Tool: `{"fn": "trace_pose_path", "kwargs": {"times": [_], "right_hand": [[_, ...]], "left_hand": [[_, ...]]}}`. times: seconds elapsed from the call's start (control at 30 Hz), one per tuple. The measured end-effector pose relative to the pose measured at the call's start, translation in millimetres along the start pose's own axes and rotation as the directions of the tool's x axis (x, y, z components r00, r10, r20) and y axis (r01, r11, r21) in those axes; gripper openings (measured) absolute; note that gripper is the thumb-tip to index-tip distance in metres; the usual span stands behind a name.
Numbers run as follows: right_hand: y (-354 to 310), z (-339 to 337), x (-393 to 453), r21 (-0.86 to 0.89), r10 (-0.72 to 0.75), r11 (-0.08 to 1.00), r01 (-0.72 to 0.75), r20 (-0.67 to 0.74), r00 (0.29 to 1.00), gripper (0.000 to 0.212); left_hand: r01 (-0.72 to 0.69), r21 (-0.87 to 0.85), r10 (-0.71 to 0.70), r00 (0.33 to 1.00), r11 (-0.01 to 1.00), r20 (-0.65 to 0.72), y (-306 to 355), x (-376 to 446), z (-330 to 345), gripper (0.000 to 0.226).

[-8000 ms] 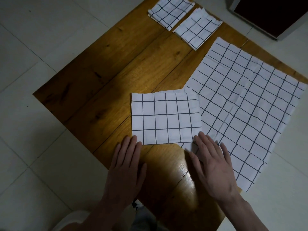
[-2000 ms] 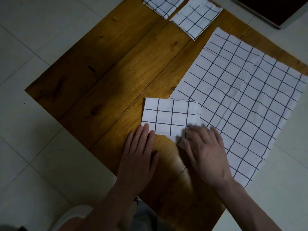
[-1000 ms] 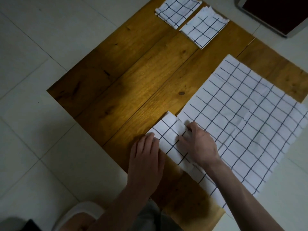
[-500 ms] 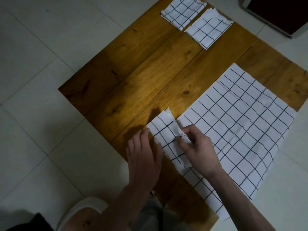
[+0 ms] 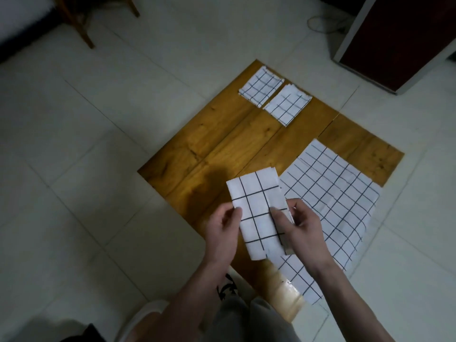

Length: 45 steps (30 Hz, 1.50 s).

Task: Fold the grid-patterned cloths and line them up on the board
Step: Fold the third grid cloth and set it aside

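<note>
I hold a folded white cloth with a black grid [image 5: 256, 211] lifted above the near part of the wooden board [image 5: 222, 149]. My left hand [image 5: 222, 233] pinches its left edge. My right hand [image 5: 302, 230] grips its right edge, thumb on top. An unfolded grid cloth [image 5: 330, 208] lies flat on the board's right side, hanging over the near right edge. Two folded grid cloths [image 5: 261, 86] [image 5: 287, 104] lie side by side at the board's far corner.
The board lies on a pale tiled floor [image 5: 98, 169]. A dark red cabinet [image 5: 399, 38] stands at the far right, with a cable on the floor beside it. Wooden chair legs [image 5: 81, 23] are at the far left. My knees and a white slipper [image 5: 145, 314] are at the bottom.
The folded cloth was folded smaller on the board, turned, and is now lifted off it in both hands. My head has pulled back, showing more of the room.
</note>
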State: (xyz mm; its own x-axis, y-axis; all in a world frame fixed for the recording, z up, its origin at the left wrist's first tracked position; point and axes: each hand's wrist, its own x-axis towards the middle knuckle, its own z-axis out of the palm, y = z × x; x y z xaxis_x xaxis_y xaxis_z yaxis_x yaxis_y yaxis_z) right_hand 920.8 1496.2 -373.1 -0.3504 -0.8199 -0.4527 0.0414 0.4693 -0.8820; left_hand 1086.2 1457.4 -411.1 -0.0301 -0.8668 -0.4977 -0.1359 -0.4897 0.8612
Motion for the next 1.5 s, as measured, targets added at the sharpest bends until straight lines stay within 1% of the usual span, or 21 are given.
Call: {"fn": "trace_pose_path", "kwargs": {"times": [0.07,0.13,0.3,0.4,0.53,0.63,0.73,0.9,1.1,1.3,1.5], "right_hand": [[-18.8,-7.9,-21.9,-0.029,-0.036,0.999,0.036,-0.026,0.999,0.024],[-33.9,-17.7,-43.8,-0.065,-0.066,0.996,0.063,-0.053,0.996,0.030],[-59.4,-50.0,-89.8,-0.061,-0.126,0.991,0.119,-0.146,0.981,0.011],[-68.8,-79.3,-115.4,-0.028,-0.131,0.991,0.128,-0.216,0.968,0.013],[-74.8,-128.1,-144.8,-0.009,-0.146,0.989,0.150,-0.290,0.946,0.013],[-73.9,-170.6,-163.5,-0.028,-0.175,0.984,0.175,-0.317,0.932,0.014],[-68.1,-216.5,-182.8,-0.052,-0.196,0.981,0.189,-0.320,0.927,0.013],[-52.0,-292.4,-210.4,0.000,-0.190,0.978,0.208,-0.397,0.898,0.013],[-41.0,-371.5,-226.6,0.012,-0.208,0.972,0.236,-0.435,0.876,0.012],[-34.7,-425.5,-237.0,0.074,-0.173,0.968,0.240,-0.495,0.851,0.012],[-31.1,-468.4,-229.8,0.064,-0.176,0.965,0.254,-0.561,0.809,0.011]], "left_hand": [[-0.038,0.002,0.038,0.999,0.999,0.015,26.6,-17.3,-3.6,0.012],[-0.068,0.027,0.067,0.997,0.997,0.037,51.3,-33.2,-5.7,0.012],[-0.119,0.048,0.113,0.986,0.992,0.124,100.0,-73.3,5.6,0.014],[-0.134,0.036,0.125,0.973,0.990,0.192,119.8,-103.5,25.0,0.012],[-0.163,0.035,0.149,0.955,0.986,0.257,127.3,-142.4,65.4,0.012],[-0.198,0.028,0.185,0.949,0.980,0.255,127.6,-169.9,103.0,0.012],[-0.198,0.009,0.190,0.949,0.980,0.252,127.8,-198.4,142.6,0.012],[-0.207,0.024,0.195,0.948,0.978,0.251,123.8,-243.5,209.2,0.015],[-0.192,-0.006,0.188,0.955,0.981,0.229,120.4,-289.5,287.9,0.013],[-0.227,-0.007,0.222,0.945,0.974,0.239,127.0,-312.7,345.6,0.014],[-0.293,0.006,0.275,0.903,0.956,0.330,141.7,-308.4,395.1,0.013]]}}
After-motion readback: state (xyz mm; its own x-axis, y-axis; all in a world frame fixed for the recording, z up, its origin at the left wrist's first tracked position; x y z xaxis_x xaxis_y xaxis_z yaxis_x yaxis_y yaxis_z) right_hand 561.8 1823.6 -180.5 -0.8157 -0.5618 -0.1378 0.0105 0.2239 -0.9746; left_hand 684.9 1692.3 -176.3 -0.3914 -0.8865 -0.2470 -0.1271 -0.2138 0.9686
